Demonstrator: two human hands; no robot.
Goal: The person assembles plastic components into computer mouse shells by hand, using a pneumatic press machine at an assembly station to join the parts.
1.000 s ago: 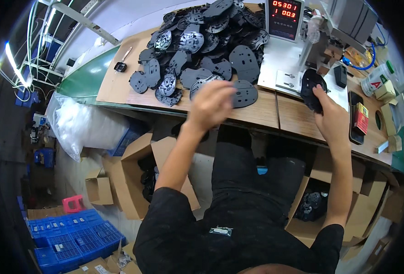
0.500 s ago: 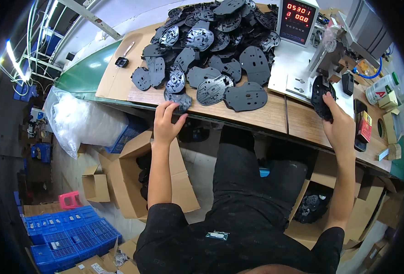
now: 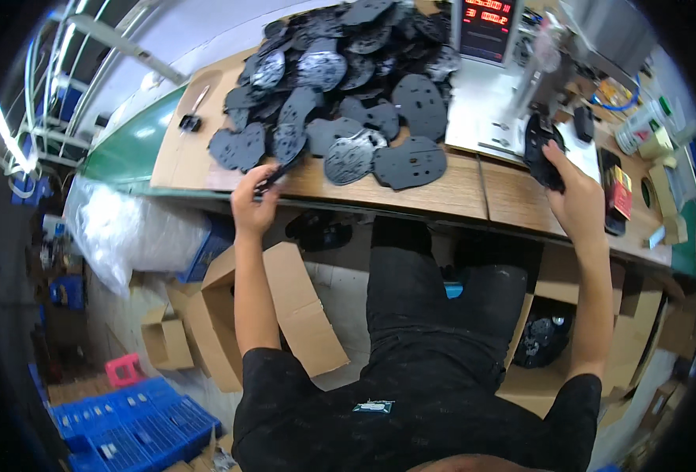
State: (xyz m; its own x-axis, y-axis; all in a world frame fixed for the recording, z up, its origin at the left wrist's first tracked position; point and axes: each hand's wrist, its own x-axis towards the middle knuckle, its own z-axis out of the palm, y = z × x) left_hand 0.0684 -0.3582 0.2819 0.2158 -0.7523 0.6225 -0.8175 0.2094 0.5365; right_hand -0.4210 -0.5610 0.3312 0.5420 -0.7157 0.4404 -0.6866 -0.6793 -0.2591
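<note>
One black plate is pinched in our left hand at the surface's near edge, while our right hand pinches a second plate at the far-right press, where a loose grip could skew it.

Along and under the bench
Left of the display box, heaped plates; right of it, a machine; below, cartons either side of the legs.

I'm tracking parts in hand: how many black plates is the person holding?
2: a tilted black plate in the left hand, near the table's front edge, and a second black plate in the right hand, beside the machine. Another behind either could be hidden.
</note>
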